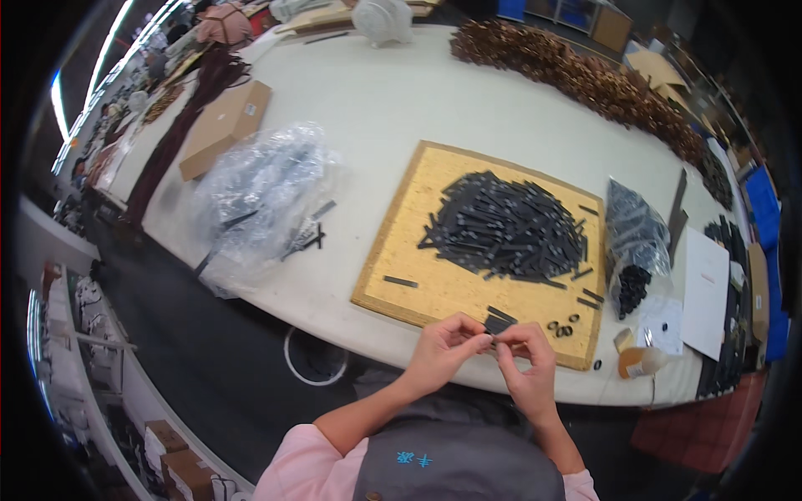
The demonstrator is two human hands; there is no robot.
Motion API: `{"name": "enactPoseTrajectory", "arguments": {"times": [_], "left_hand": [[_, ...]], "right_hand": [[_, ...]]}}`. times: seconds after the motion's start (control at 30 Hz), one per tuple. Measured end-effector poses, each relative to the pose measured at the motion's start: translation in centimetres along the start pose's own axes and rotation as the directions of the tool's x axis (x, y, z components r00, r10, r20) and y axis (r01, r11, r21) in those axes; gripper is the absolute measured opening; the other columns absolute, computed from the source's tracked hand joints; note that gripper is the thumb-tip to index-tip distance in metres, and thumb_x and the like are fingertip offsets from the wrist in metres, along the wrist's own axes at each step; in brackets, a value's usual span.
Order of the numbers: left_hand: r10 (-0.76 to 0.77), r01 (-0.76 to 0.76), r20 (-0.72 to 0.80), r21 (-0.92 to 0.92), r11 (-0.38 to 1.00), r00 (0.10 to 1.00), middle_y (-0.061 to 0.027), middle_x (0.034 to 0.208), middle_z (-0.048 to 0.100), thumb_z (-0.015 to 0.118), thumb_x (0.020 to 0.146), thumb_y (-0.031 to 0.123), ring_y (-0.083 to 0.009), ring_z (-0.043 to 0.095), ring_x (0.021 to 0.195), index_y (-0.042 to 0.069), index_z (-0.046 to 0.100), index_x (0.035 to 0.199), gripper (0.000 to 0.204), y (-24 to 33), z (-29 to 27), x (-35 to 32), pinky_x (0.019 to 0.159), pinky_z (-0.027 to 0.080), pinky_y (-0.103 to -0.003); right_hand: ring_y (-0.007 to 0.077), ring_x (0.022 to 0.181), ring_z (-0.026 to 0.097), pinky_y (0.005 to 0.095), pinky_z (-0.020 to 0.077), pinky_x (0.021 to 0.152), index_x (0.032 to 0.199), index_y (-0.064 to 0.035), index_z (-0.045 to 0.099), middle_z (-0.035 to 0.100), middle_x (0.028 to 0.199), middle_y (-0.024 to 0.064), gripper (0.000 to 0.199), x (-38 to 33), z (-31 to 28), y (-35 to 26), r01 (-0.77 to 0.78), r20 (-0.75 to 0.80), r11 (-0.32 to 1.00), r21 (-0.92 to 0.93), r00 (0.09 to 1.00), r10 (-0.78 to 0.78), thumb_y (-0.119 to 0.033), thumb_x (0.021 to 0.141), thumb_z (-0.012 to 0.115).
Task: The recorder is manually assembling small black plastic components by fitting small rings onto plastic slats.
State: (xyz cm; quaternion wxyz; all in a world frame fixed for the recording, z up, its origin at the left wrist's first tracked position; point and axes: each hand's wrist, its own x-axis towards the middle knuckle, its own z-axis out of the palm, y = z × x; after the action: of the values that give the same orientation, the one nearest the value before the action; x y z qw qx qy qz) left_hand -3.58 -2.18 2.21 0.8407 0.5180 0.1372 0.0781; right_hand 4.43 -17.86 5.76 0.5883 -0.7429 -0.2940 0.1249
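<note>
My left hand point(447, 349) and my right hand point(528, 357) meet at the front edge of a yellow board point(401, 250). Fingertips of both are pinched together on a small black piece, mostly hidden by the fingers, so its exact form cannot be made out. Just beyond the fingertips lie a few short black strips point(501, 315). A large heap of such black strips point(501, 225) covers the board's middle. Several small black rings point(561, 329) lie to the right of my right hand, and a single strip point(400, 282) rests on the board's left part.
Clear plastic bags point(259, 200) and a cardboard box point(225, 129) are on the white table's left. At right stand a bag of black parts point(635, 242), a bottle of amber liquid point(639, 362) and a white sheet point(704, 292). Brown bundled material point(576, 79) lines the far edge.
</note>
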Motion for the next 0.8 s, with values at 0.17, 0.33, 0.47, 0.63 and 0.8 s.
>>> {"name": "enactPoseTrajectory", "arguments": {"times": [0.17,0.33,0.47,0.63,0.8], "left_hand": [[-0.027,0.026,0.010,0.021,0.999,1.000,-0.0040,0.099,0.068,0.066,0.098,0.007,-0.0094,0.066,0.092,-0.002,0.063,0.106,0.012,-1.7,0.4,-0.1,0.084,0.054,-0.025],[-0.030,0.029,0.015,0.066,0.997,0.999,-0.0036,0.103,0.067,0.063,0.100,0.010,-0.0091,0.064,0.096,-0.001,0.062,0.111,0.016,-2.1,0.0,-0.3,0.086,0.053,-0.025],[-0.069,0.065,0.051,0.069,0.995,0.996,-0.0035,0.103,0.066,0.062,0.101,0.011,-0.0090,0.064,0.095,-0.001,0.062,0.112,0.016,-0.9,1.2,-0.5,0.087,0.053,-0.026],[-0.094,0.094,0.104,0.007,0.996,0.990,-0.0042,0.104,0.067,0.061,0.101,0.011,-0.0099,0.064,0.100,0.000,0.062,0.110,0.014,-2.3,1.7,-0.2,0.090,0.053,-0.027],[-0.119,0.124,0.049,-0.134,0.983,0.992,-0.0019,0.103,0.068,0.061,0.101,0.010,-0.0081,0.063,0.097,0.002,0.064,0.110,0.012,-4.2,2.4,0.2,0.090,0.051,-0.026]], "right_hand": [[0.0182,0.082,0.069,0.0269,0.0577,0.069,0.110,0.0010,0.060,0.060,0.106,0.0117,0.031,-0.3,0.4,-0.4,0.026,0.088,0.997,-0.072,0.996,-0.019,0.007,0.082,0.072],[0.0184,0.083,0.070,0.0278,0.0585,0.069,0.106,0.0025,0.063,0.064,0.099,0.0118,0.025,-0.5,0.5,1.4,-0.005,0.039,0.997,-0.077,0.999,0.008,0.007,0.083,0.071],[0.0179,0.083,0.070,0.0276,0.0585,0.070,0.105,0.0028,0.064,0.065,0.096,0.0115,0.023,-0.9,0.1,1.8,0.009,-0.017,1.000,-0.021,1.000,-0.009,0.008,0.084,0.070],[0.0169,0.082,0.068,0.0276,0.0583,0.070,0.105,0.0019,0.063,0.063,0.099,0.0103,0.023,-1.7,-0.5,2.0,0.030,-0.050,1.000,-0.005,0.998,-0.030,0.008,0.084,0.070],[0.0193,0.082,0.068,0.0286,0.0585,0.070,0.106,0.0012,0.062,0.061,0.099,0.0112,0.025,-1.7,-0.3,3.2,-0.018,-0.070,0.996,-0.093,0.997,0.011,0.007,0.083,0.070]]}}
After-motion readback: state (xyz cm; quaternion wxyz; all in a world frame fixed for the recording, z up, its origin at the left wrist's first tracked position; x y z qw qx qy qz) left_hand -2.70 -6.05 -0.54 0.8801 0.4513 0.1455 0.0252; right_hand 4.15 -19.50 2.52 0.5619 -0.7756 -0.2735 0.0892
